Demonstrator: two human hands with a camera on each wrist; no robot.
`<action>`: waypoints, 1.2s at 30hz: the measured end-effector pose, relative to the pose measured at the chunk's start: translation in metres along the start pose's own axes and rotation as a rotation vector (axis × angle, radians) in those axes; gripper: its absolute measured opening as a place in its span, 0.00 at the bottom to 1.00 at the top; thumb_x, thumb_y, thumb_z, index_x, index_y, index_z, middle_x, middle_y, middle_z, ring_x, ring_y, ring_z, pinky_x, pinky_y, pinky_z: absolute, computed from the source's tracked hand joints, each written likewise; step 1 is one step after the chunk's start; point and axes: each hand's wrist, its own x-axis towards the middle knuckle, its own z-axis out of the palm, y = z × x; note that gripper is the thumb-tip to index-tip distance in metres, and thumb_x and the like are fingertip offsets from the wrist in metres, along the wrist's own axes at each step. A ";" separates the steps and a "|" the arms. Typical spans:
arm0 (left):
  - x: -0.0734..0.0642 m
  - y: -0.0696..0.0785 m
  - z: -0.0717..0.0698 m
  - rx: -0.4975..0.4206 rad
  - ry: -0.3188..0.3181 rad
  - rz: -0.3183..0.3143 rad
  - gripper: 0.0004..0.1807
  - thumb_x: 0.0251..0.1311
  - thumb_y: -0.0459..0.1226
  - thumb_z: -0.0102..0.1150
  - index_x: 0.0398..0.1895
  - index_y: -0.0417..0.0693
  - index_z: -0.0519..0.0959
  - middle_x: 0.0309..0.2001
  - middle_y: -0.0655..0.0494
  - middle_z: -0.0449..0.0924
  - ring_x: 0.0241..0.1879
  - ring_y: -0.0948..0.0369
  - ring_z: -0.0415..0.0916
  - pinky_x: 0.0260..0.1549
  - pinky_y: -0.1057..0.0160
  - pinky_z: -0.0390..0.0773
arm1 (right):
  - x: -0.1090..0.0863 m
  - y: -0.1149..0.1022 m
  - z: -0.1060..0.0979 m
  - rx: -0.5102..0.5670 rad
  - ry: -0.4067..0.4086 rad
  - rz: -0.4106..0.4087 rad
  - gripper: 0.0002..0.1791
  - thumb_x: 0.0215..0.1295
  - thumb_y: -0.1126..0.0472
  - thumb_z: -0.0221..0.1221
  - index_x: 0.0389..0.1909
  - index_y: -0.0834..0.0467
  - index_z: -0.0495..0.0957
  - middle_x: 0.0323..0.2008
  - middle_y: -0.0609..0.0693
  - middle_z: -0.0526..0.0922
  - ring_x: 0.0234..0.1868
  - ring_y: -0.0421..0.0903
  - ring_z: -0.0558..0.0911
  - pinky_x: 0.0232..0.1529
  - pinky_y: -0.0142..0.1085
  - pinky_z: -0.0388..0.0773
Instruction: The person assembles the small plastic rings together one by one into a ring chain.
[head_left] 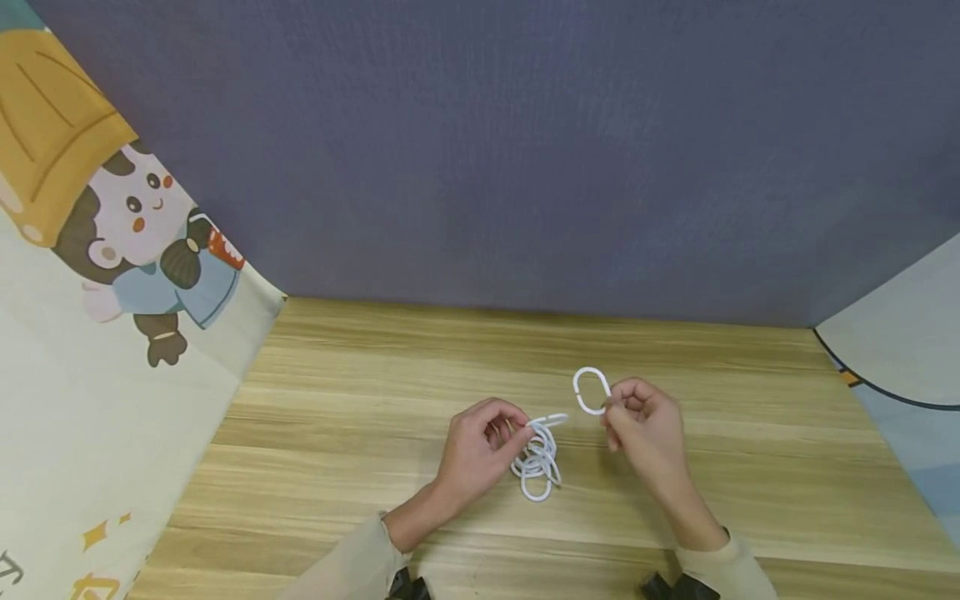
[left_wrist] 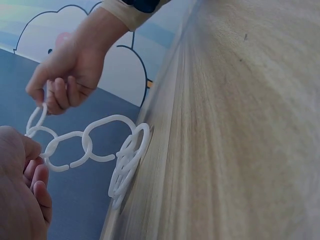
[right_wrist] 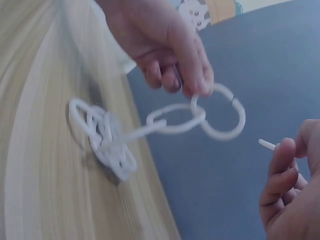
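My left hand [head_left: 480,446] pinches the top link of a chain of white oval plastic links [head_left: 538,472] between thumb and fingers. In the right wrist view, that end link [right_wrist: 242,119] shows a small gap in its loop. More links hang from it down to a tangled heap [right_wrist: 118,165] on the wooden table. To the right, my right hand [head_left: 652,433] pinches a separate white oval link [head_left: 576,384] by its lower right side, raised and apart from the chain in the head view. Its loop also has a small break.
The wooden table [head_left: 337,400] meets a dark blue-grey panel [head_left: 480,167] at the back. A cartoon-printed panel [head_left: 67,392] borders the left side, and a pale printed panel [head_left: 907,350] stands at the right.
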 end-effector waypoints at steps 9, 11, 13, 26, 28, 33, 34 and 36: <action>0.001 0.000 0.000 0.010 0.004 -0.002 0.07 0.62 0.30 0.80 0.38 0.48 0.89 0.32 0.60 0.86 0.27 0.71 0.75 0.24 0.69 0.80 | -0.013 -0.005 0.011 0.012 -0.097 -0.057 0.05 0.63 0.81 0.55 0.33 0.70 0.76 0.20 0.51 0.81 0.12 0.39 0.74 0.13 0.30 0.73; 0.001 0.000 0.000 0.013 0.000 -0.006 0.08 0.62 0.30 0.80 0.38 0.48 0.89 0.32 0.60 0.86 0.27 0.70 0.75 0.24 0.69 0.79 | -0.014 -0.005 0.013 0.003 -0.112 -0.051 0.05 0.64 0.81 0.56 0.33 0.71 0.76 0.20 0.51 0.82 0.13 0.39 0.74 0.13 0.31 0.73; 0.001 0.000 0.000 0.017 -0.004 -0.010 0.07 0.62 0.30 0.80 0.38 0.48 0.89 0.31 0.61 0.86 0.27 0.70 0.75 0.24 0.69 0.79 | -0.015 -0.004 0.015 0.000 -0.125 -0.055 0.05 0.63 0.81 0.56 0.34 0.71 0.76 0.20 0.51 0.81 0.13 0.40 0.74 0.14 0.31 0.73; 0.002 0.002 0.000 0.017 -0.024 0.002 0.06 0.63 0.31 0.79 0.38 0.47 0.89 0.30 0.61 0.85 0.26 0.72 0.74 0.23 0.70 0.78 | -0.018 0.004 0.020 -0.120 -0.183 -0.107 0.05 0.60 0.77 0.60 0.32 0.66 0.79 0.22 0.48 0.79 0.15 0.43 0.76 0.15 0.32 0.76; 0.003 0.001 0.000 0.016 -0.021 0.002 0.06 0.63 0.31 0.79 0.38 0.47 0.89 0.29 0.60 0.84 0.26 0.72 0.73 0.23 0.70 0.78 | -0.016 0.004 0.018 -0.131 -0.187 -0.108 0.05 0.59 0.78 0.59 0.32 0.66 0.78 0.23 0.51 0.83 0.16 0.45 0.79 0.16 0.34 0.78; 0.003 0.001 0.000 0.011 -0.016 -0.003 0.05 0.63 0.31 0.78 0.38 0.46 0.89 0.29 0.60 0.84 0.26 0.72 0.73 0.23 0.69 0.78 | -0.013 -0.001 0.012 -0.131 -0.205 -0.086 0.07 0.59 0.80 0.59 0.32 0.66 0.78 0.30 0.57 0.90 0.21 0.47 0.86 0.25 0.42 0.88; 0.003 0.002 0.000 0.009 -0.014 -0.006 0.05 0.63 0.31 0.78 0.38 0.46 0.89 0.29 0.60 0.84 0.26 0.72 0.74 0.23 0.69 0.78 | -0.012 -0.002 0.010 -0.133 -0.207 -0.081 0.07 0.59 0.80 0.59 0.33 0.66 0.78 0.30 0.57 0.90 0.21 0.46 0.86 0.26 0.43 0.89; 0.003 0.002 0.000 0.008 -0.011 -0.011 0.05 0.63 0.31 0.78 0.38 0.46 0.89 0.29 0.60 0.84 0.27 0.72 0.74 0.24 0.69 0.79 | -0.010 -0.004 0.007 -0.138 -0.206 -0.071 0.07 0.59 0.80 0.59 0.34 0.67 0.79 0.30 0.58 0.89 0.22 0.47 0.87 0.27 0.43 0.90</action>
